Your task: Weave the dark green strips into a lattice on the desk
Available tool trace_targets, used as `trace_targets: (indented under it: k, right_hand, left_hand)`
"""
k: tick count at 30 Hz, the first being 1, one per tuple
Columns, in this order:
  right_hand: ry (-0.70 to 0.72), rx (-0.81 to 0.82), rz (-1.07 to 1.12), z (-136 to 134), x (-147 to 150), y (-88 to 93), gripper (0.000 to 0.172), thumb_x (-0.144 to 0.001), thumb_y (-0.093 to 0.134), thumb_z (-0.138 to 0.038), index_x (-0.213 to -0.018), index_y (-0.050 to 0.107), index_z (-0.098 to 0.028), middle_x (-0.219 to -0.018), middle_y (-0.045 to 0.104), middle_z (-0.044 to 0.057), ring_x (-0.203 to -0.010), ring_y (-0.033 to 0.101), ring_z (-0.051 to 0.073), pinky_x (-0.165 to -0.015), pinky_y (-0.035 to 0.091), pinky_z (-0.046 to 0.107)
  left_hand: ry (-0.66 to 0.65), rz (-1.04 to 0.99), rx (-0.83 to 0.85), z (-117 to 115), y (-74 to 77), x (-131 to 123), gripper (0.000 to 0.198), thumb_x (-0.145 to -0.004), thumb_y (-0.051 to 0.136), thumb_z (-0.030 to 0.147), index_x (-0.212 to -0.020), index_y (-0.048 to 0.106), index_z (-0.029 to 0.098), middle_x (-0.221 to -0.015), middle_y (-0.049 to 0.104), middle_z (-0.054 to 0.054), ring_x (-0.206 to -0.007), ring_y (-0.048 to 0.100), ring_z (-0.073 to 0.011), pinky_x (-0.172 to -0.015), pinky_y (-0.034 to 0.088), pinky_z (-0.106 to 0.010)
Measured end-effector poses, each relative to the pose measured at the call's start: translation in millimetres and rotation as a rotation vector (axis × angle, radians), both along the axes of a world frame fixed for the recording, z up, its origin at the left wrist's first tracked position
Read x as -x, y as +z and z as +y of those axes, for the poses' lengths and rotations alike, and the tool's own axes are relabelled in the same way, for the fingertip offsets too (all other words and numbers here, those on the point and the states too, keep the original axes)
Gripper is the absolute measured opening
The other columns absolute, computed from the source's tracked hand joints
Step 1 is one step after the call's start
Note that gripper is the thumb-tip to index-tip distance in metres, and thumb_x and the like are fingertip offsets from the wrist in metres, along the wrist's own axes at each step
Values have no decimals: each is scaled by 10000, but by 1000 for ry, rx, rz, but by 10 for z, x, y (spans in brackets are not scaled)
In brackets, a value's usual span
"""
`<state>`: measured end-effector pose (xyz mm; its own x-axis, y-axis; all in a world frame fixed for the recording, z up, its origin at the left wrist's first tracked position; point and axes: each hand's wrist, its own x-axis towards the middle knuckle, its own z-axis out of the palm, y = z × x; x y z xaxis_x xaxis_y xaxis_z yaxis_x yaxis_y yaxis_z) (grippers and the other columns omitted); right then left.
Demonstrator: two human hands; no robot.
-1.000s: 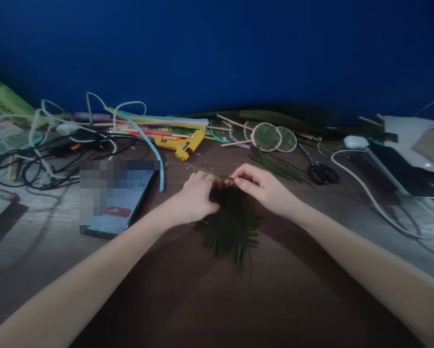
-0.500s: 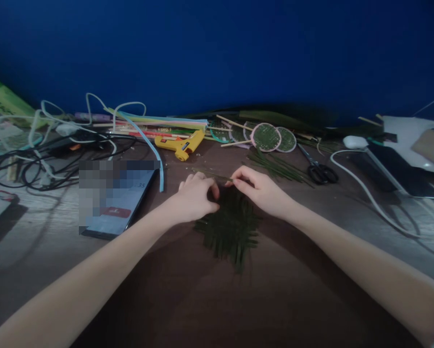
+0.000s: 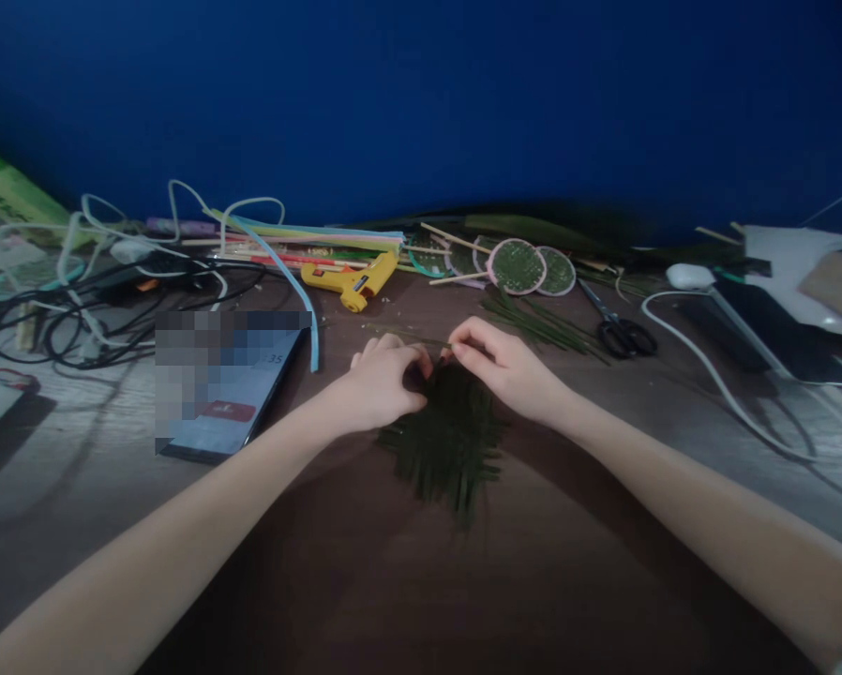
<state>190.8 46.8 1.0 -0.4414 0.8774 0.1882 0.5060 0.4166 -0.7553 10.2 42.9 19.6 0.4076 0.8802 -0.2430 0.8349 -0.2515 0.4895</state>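
A dark green mat of woven leaf strips [image 3: 449, 445] lies on the table in front of me, its loose strip ends sticking out at the sides and near edge. My left hand [image 3: 383, 384] is curled over the mat's upper left edge, with thumb and forefinger gripping there. At the upper edge, my right hand [image 3: 502, 366] pinches a thin leaf strip [image 3: 411, 335] between thumb and forefinger. That strip runs leftward past the left fingertips. The hands are close together, and both hide part of the mat's far side.
Behind my hands lie a yellow glue gun [image 3: 351, 281], round woven fans [image 3: 516, 266], loose leaf strips [image 3: 544, 323] and black-handled scissors [image 3: 624, 337]. A phone [image 3: 252, 394] and tangled cables [image 3: 76, 319] are to the left. A white cable [image 3: 716, 384] curves at right.
My left forefinger has shifted slightly right, toward the right fingertips. The right hand still pinches the strip, almost unmoved, and the mat stays in place.
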Motion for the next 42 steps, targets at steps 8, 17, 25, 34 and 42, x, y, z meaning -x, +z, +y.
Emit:
trace_targets:
  k: [8, 17, 25, 34, 42]
  right_hand:
    - [-37, 1, -51, -8, 13, -13, 91, -865, 407, -235, -812, 477, -211, -847, 629, 25, -824, 556, 171, -742, 381, 305]
    - [-16, 72, -29, -17, 43, 25, 95, -866, 397, -234, -793, 454, -209, -850, 635, 15, -824, 545, 164, -737, 364, 295]
    - [14, 189, 123, 5, 50, 10, 100, -861, 396, -238, -782, 446, -202, -872, 616, 28, -866, 534, 163, -791, 363, 315]
    - [102, 220, 262, -7, 40, 22, 106, -868, 406, -268, -809, 459, -199, -864, 599, 23, -863, 526, 153, -807, 365, 319]
    - [96, 188, 269, -8, 25, 16, 111, -869, 417, -269, -808, 477, -197, -854, 613, 18, -850, 548, 146, -803, 384, 310]
  left_hand:
    - [25, 33, 10, -23, 22, -26, 176, -633, 563, 254, -804, 578, 213, -926, 500, -57, -1030, 426, -291, -863, 351, -479]
    - [42, 41, 24, -23, 17, -18, 183, -637, 571, 279, -807, 582, 212, -938, 505, -57, -1056, 412, -300, -885, 329, -483]
    - [36, 88, 18, -22, 29, -30, 184, -646, 568, 302, -803, 573, 205, -955, 469, -49, -1016, 430, -269, -881, 350, -461]
    - [51, 46, 10, -23, 14, -18, 198, -639, 592, 274, -818, 552, 200, -938, 470, -49, -1006, 438, -263, -883, 346, -472]
    - [32, 48, 19, -26, 26, -22, 236, -655, 579, 266, -881, 544, 211, -944, 466, -53, -1016, 431, -278, -874, 342, -495]
